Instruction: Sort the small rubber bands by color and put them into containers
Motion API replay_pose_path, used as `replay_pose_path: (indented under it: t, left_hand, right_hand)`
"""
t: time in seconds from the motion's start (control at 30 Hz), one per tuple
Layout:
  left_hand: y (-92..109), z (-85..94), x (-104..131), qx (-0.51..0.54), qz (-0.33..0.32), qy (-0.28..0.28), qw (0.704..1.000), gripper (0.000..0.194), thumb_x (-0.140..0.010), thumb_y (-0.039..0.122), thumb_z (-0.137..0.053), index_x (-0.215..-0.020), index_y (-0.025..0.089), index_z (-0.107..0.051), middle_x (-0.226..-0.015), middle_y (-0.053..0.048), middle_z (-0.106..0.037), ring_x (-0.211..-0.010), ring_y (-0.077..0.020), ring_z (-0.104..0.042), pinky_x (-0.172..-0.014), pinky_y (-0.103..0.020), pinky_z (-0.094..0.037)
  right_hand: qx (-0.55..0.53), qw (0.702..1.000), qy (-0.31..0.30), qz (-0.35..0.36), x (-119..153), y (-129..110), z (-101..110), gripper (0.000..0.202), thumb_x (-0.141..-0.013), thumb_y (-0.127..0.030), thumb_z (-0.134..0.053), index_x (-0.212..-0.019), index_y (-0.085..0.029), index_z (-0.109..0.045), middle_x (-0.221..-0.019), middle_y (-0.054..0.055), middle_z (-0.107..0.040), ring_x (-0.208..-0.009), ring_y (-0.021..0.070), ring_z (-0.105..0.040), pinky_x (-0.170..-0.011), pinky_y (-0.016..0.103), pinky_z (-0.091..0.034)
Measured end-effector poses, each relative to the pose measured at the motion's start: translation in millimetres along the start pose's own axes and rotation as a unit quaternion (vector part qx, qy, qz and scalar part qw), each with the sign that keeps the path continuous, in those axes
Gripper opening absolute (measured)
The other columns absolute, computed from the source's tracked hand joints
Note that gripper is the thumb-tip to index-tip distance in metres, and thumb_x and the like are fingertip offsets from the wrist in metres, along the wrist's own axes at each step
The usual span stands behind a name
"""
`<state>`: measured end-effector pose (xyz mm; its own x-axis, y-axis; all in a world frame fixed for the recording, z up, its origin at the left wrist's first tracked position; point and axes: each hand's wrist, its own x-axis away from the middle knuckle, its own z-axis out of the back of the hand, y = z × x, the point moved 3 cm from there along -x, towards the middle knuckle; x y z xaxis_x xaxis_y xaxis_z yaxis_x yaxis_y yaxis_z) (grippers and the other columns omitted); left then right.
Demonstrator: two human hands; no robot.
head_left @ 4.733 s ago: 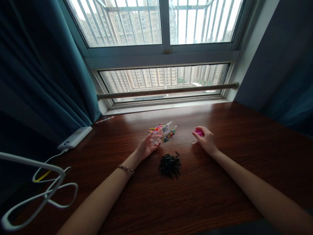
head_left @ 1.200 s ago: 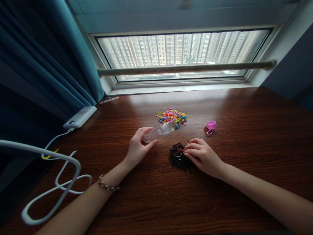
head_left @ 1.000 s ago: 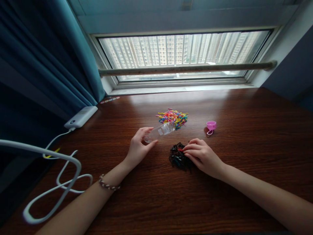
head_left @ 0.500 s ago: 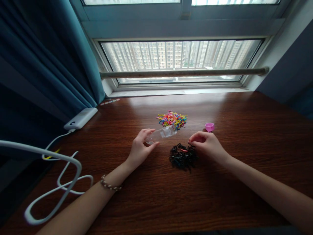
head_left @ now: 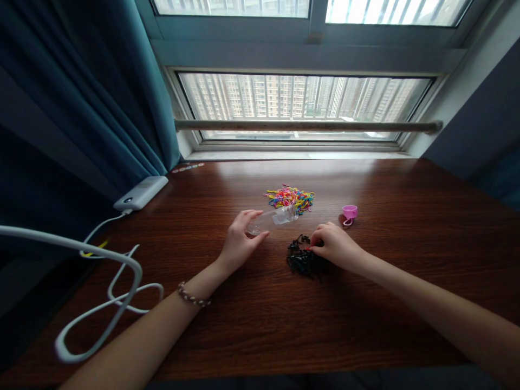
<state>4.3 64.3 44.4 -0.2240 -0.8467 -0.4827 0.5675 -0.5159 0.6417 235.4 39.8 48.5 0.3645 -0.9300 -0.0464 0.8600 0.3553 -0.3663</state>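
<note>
A clear bottle (head_left: 270, 220) lies tilted in my left hand (head_left: 239, 238), its mouth pointing right beside a pile of colourful bands (head_left: 290, 198). My right hand (head_left: 335, 244) is at the right edge of a pile of black bands (head_left: 304, 262), thumb and fingertips pinched on a small red band (head_left: 307, 248). Just behind my right hand stands a pink cap (head_left: 350, 212) with a loop.
A white power bank (head_left: 141, 193) sits at the left edge of the brown table (head_left: 244, 336), with a white cable (head_left: 134, 271) looping beside my left forearm. Blue curtain (head_left: 134, 97) hangs at the left; a window with a rail (head_left: 304, 126) is behind.
My right hand has moved left and down onto the black pile, and its fingertips have closed on the red band. The view has shifted slightly; my left hand still holds the bottle.
</note>
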Motion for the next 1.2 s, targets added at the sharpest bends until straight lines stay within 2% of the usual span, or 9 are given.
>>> replay_pose_path:
  t: [0.13,0.27,0.4,0.57,0.63,0.73,0.8,1.03,1.2]
  left_hand:
    - [-0.9,0.2,0.4,0.005,0.002,0.004,1.0,0.04,-0.07,0.026,-0.064,-0.108,0.021,-0.054,-0.108,-0.006,-0.054,-0.102,-0.0205,-0.053,-0.091,-0.035,-0.042]
    - [-3.6,-1.0,0.1,0.01,0.006,0.004,1.0,0.038,-0.07,0.026,-0.063,-0.107,0.02,-0.054,-0.108,-0.006,-0.055,-0.103,-0.0205,-0.053,-0.09,-0.035,-0.042]
    - [-9.1,-1.4,-0.2,0.0,0.018,0.012,1.0,0.038,-0.069,0.023,-0.063,-0.106,0.019,-0.053,-0.107,-0.006,-0.055,-0.102,-0.0213,-0.053,-0.09,-0.037,-0.042]
    - [-11.9,-0.4,-0.1,-0.013,0.029,0.013,0.999,0.038,-0.068,0.018,-0.063,-0.104,0.018,-0.052,-0.105,-0.006,-0.055,-0.1,-0.0208,-0.053,-0.089,-0.036,-0.042]
    - [-10.9,0.0,0.2,-0.017,0.027,0.016,0.999,0.038,-0.068,0.017,-0.062,-0.104,0.018,-0.051,-0.105,-0.005,-0.054,-0.1,-0.0203,-0.052,-0.09,-0.036,-0.041]
    - [-8.2,0.2,0.7,-0.017,0.025,0.02,0.999,0.038,-0.067,0.016,-0.062,-0.104,0.019,-0.051,-0.105,-0.005,-0.054,-0.1,-0.0198,-0.052,-0.09,-0.035,-0.041]
    - [-6.1,0.6,0.7,-0.015,0.023,0.024,0.999,0.038,-0.068,0.016,-0.062,-0.104,0.018,-0.051,-0.105,-0.005,-0.054,-0.101,-0.0197,-0.052,-0.09,-0.035,-0.041]
    - [-4.1,11.2,-1.3,0.002,0.021,0.094,0.995,0.039,-0.07,0.021,-0.062,-0.107,0.019,-0.049,-0.106,-0.006,-0.053,-0.101,-0.0202,-0.052,-0.089,-0.036,-0.042]
    - [-5.4,11.4,-1.7,0.001,0.023,0.083,0.996,0.04,-0.07,0.021,-0.063,-0.108,0.019,-0.05,-0.107,-0.006,-0.053,-0.101,-0.0203,-0.052,-0.09,-0.036,-0.043]
  right_hand:
    - [-0.016,1.0,-0.001,0.004,-0.3,0.0,0.6,0.015,-0.073,-0.026,-0.06,-0.062,-0.017,-0.064,-0.072,0.005,-0.063,-0.076,0.019,-0.054,-0.068,0.028,-0.038]
    - [-0.1,0.992,0.081,-0.001,-0.5,1.6,11.7,0.014,-0.077,-0.025,-0.055,-0.067,-0.017,-0.06,-0.071,0.004,-0.064,-0.069,0.0166,-0.056,-0.062,0.027,-0.04]
    - [-0.182,0.973,0.141,-0.019,-25.8,15.1,25.4,0.01,-0.077,-0.025,-0.056,-0.071,-0.017,-0.058,-0.06,0.0,-0.062,-0.056,0.0135,-0.057,-0.056,0.025,-0.043]
    - [-0.144,0.965,0.214,0.037,-53.9,20.9,34.3,0.027,-0.074,-0.02,-0.06,-0.101,-0.016,-0.058,-0.101,0.01,-0.061,-0.08,0.0167,-0.061,-0.071,0.03,-0.048]
    - [-0.102,0.975,0.183,0.071,-43.8,9.4,27.3,0.025,-0.078,-0.023,-0.057,-0.103,-0.018,-0.06,-0.102,0.01,-0.061,-0.091,0.0192,-0.058,-0.081,0.034,-0.045]
    - [-0.086,0.982,0.051,0.158,-8.8,-17.9,7.1,0.03,-0.083,-0.033,-0.05,-0.109,-0.019,-0.058,-0.107,0.01,-0.06,-0.099,0.0201,-0.055,-0.086,0.035,-0.045]
    - [-0.043,0.978,0.028,0.202,16.1,-32.2,-2.9,0.037,-0.081,-0.04,-0.052,-0.113,-0.021,-0.056,-0.117,0.011,-0.056,-0.111,0.0245,-0.047,-0.091,0.04,-0.042]
    - [-0.026,0.961,0.085,0.262,37.0,-34.8,-17.3,0.021,-0.085,-0.016,-0.044,-0.096,-0.02,-0.062,-0.103,0.01,-0.062,-0.096,0.0196,-0.055,-0.081,0.035,-0.049]
    - [-0.123,0.958,0.132,0.225,35.6,-22.4,-12.8,0.019,-0.086,-0.019,-0.044,-0.089,-0.021,-0.063,-0.094,0.007,-0.064,-0.084,0.0162,-0.059,-0.073,0.029,-0.05]
